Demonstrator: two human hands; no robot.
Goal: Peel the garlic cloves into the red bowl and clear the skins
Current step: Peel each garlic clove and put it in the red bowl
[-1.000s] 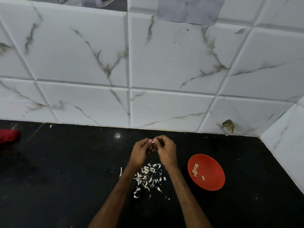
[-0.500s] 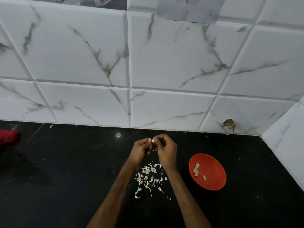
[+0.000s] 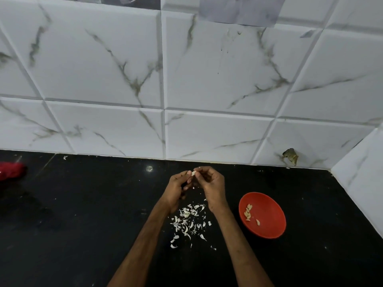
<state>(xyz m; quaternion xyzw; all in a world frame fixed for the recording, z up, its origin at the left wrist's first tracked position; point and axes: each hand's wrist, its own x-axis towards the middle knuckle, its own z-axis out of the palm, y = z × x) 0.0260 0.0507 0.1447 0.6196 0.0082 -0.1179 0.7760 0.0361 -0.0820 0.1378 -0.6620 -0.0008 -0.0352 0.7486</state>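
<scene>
Both hands are raised above the black counter (image 3: 83, 224), to the left of the red bowl (image 3: 269, 230) and farther back from it, toward the tiled wall (image 3: 207, 79). The left hand (image 3: 176, 189) and the right hand (image 3: 213, 187) meet at the fingertips, fingers curled inward. Between them they pinch one small pale garlic clove (image 3: 193, 173). Which fingers of each hand make contact cannot be told at this size. The red bowl stands on the counter beside the right forearm, apart from it. Several peeled cloves (image 3: 248, 212) lie in the left half of the bowl. A scatter of white skins (image 3: 188, 221) lies on the counter left of the bowl, below the hands and between the two forearms. A blurred red object (image 3: 10, 170) lies far to the left of the bowl, at the frame edge.
</scene>
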